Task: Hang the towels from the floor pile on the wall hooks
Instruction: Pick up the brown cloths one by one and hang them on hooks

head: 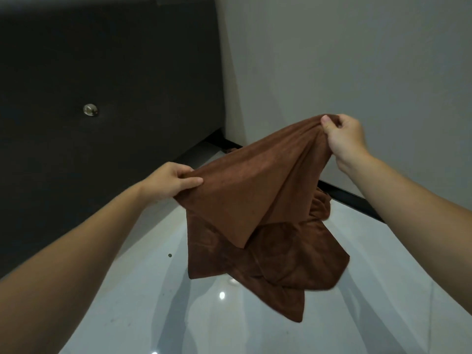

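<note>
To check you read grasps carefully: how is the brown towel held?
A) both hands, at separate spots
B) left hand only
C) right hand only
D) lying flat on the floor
A: the left hand and right hand each grip the brown towel hanging between them.

Single view logged: head camera. I read it as worn high, looking forward and steeply down into a room corner. The dark wall fills the upper left of the frame, the pale wall the upper right, and the glossy floor the bottom. Wide-angle lens (both walls and the floor fit at once). The left hand and right hand, each gripping the brown towel, sit close to the lens, mid-frame.
</note>
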Motion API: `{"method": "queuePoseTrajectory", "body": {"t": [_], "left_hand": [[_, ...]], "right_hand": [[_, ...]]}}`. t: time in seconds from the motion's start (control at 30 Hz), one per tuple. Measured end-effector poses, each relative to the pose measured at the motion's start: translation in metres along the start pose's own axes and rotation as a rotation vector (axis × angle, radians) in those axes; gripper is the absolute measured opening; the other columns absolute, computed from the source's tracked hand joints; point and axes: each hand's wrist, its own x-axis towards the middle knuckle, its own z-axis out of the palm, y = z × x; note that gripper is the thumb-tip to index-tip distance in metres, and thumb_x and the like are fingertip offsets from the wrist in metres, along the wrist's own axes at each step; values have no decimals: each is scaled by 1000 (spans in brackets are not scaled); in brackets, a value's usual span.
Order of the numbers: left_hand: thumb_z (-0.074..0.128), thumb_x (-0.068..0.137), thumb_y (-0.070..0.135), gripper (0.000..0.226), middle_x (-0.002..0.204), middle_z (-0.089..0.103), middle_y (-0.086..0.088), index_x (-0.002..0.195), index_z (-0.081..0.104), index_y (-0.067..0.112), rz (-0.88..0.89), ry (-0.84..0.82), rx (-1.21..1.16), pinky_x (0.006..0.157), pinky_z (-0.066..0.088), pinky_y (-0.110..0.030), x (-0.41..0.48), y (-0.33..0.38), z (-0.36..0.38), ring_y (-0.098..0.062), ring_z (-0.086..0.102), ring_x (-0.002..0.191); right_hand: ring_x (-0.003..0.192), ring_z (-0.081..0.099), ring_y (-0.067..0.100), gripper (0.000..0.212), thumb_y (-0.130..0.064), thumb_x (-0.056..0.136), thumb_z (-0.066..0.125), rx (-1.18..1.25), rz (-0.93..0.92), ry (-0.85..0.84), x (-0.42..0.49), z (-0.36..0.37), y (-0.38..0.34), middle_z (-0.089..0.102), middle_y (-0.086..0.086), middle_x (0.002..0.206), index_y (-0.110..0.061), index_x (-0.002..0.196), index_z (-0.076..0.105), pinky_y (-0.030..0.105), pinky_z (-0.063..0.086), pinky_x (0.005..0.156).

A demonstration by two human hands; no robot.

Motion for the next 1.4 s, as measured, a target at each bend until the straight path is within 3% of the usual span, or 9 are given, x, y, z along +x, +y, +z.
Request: {"method": "queuePoseTrajectory", "body": {"t": [0.17,0.33,0.5,0.63,0.77,1.0,1.1,1.23,1.4], "left_hand": [[59,95,17,15,83,67,-7,95,69,6,115,303,-35,59,49,-12,-4,3,-10,-17,61,77],[56,97,15,16,99,64,-6,110,65,10,229,685,-109,83,54,-34,-6,37,-35,-19,63,92],[58,96,30,18,100,67,2,109,68,22,205,840,244,90,52,-41,-5,25,-55,-17,62,97],[61,94,28,19,99,68,-2,107,69,17,180,851,206,87,53,-36,-1,12,-54,-15,62,92],[61,95,19,10,97,65,-1,103,67,17,167,794,23,70,58,-26,5,6,-54,-11,65,86],[60,95,21,10,97,64,6,103,67,20,110,844,-34,77,52,-22,28,1,-53,-6,61,88],[64,93,20,7,96,65,7,99,67,22,64,838,-119,85,56,-31,38,-1,-52,-9,64,93],[68,90,20,15,101,65,7,105,70,19,8,873,-119,75,46,-15,51,0,-50,-2,58,89],[67,91,21,7,91,63,11,97,68,23,-1,852,-88,83,57,-31,58,-7,-49,-8,64,91]], "right_hand": [[83,64,16,13,-22,95,56,-28,19,-2,3,-10,2,66,-4,85,-20,85,62,37,53,85],[72,59,0,13,-20,94,60,23,-113,-27,-1,-12,-15,65,-9,80,-23,82,64,20,49,73],[74,59,-4,8,-21,92,63,-68,-171,-80,-9,-4,-15,65,-14,81,-18,94,70,14,46,74],[80,63,2,8,-23,92,64,-83,-173,-137,-11,5,-12,68,-13,82,-26,87,71,22,51,81],[81,64,1,13,-22,92,64,-85,-176,-165,-11,15,-4,69,-14,83,-31,84,69,23,52,83],[80,64,-2,9,-23,91,65,-82,-160,-156,-4,29,18,69,-17,83,-29,89,70,22,50,82],[82,64,1,9,-23,91,65,-85,-161,-153,0,31,24,69,-15,84,-29,90,70,25,52,84],[80,63,1,8,-24,91,65,-102,-164,-145,3,34,29,69,-16,83,-29,89,70,26,51,82],[81,63,-2,8,-24,91,64,-123,-159,-148,5,34,30,69,-16,84,-26,94,71,25,51,83]]}}
